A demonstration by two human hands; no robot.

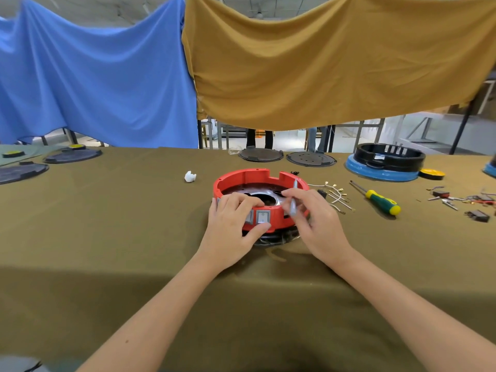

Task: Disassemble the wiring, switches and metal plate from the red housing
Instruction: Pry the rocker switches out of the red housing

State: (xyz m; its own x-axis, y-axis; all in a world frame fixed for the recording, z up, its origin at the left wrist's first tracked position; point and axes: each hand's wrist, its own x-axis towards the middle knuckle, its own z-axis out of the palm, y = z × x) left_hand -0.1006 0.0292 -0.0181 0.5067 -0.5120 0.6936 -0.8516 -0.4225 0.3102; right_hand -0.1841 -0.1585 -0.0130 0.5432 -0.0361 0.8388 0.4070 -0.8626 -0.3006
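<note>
The round red housing [249,178] sits on the olive table cloth, open side up, with a shiny metal plate [264,198] inside it. Two grey rocker switches [262,217] are set in its near wall. My left hand [230,226] grips that near wall, fingers over the rim and thumb under the switches. My right hand [314,224] holds a thin grey tool [294,202] pinched between the fingers at the right side of the housing. Loose wires with brass terminals [335,194] lie just right of the housing.
A green-and-yellow screwdriver [381,200] lies to the right, with small switches and parts [467,202] beyond it. A black ring on a blue base [383,167] stands at the back right. Dark round covers [260,155] line the far edge. A white wad [190,176] lies left of the housing.
</note>
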